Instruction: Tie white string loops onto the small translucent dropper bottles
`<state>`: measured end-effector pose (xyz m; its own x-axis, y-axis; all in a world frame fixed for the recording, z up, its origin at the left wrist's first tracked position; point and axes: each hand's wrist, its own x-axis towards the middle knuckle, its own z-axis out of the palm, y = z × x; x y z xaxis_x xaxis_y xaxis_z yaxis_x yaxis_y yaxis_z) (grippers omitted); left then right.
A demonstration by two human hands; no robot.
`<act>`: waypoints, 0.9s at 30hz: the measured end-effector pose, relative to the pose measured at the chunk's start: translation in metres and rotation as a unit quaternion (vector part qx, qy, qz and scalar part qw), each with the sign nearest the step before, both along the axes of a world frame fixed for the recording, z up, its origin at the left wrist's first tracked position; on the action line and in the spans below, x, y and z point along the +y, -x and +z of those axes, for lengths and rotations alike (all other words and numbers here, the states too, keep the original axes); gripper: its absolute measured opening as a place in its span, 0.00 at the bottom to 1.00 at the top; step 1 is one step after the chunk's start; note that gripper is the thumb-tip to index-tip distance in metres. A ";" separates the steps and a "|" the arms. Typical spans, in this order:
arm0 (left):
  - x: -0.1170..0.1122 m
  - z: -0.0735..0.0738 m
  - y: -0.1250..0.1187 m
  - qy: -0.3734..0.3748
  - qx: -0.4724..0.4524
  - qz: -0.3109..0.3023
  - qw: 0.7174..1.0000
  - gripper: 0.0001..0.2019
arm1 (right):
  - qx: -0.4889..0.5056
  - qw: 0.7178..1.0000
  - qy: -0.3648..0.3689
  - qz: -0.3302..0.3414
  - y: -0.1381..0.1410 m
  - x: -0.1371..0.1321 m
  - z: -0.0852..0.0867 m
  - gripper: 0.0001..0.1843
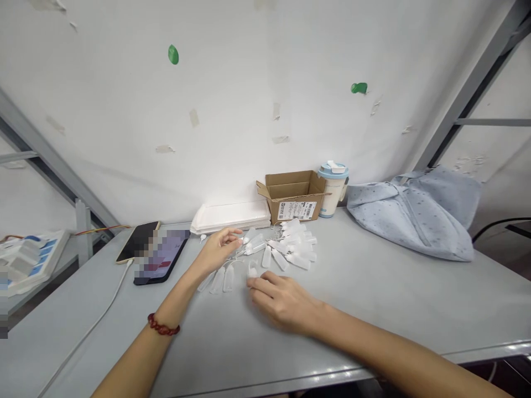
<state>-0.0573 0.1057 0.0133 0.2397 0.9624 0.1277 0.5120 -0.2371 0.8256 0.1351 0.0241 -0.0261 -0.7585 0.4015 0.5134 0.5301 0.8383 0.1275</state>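
Observation:
My left hand (218, 249), with a dark red beaded bracelet on its wrist, reaches to the left side of a loose pile of small translucent bottles (295, 243). Its fingers are bent, and thumb and fingertips meet the narrow white end of one bottle (250, 236). Nearer the front of the table, my right hand (280, 298) is closed around another small translucent bottle (253, 270), mostly hidden by the fingers. Between my forearms lie several more bottles (228, 278), side by side on the grey table (232, 342). Thin white loops show among them.
Behind the pile stand an open cardboard box (295, 210), a flat white stack (232, 215) and a blue-lidded cup (332, 190). A light blue cloth bag (410, 215) lies right. Two phones, one black-edged (161, 257), one gold-edged (136, 241), and a white cable (99, 318) lie left.

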 end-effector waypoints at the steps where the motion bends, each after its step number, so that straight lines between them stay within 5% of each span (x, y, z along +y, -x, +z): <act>1: -0.003 0.002 -0.002 0.035 -0.039 -0.007 0.999 0.18 | 0.010 1.000 -0.022 -0.005 -0.001 0.001 0.000 0.06; 8: -0.015 0.006 -0.014 0.215 -0.255 -0.087 0.939 0.10 | 0.048 0.996 -0.074 -0.032 -0.006 0.006 0.004 0.10; 13: -0.025 0.010 -0.026 0.274 -0.338 -0.136 0.890 0.05 | 0.054 0.995 -0.073 -0.034 -0.006 0.007 0.003 0.08; 27: -0.028 0.005 -0.030 0.277 -0.358 -0.124 0.883 0.07 | 0.084 0.995 -0.037 -0.024 -0.006 0.007 0.007 0.08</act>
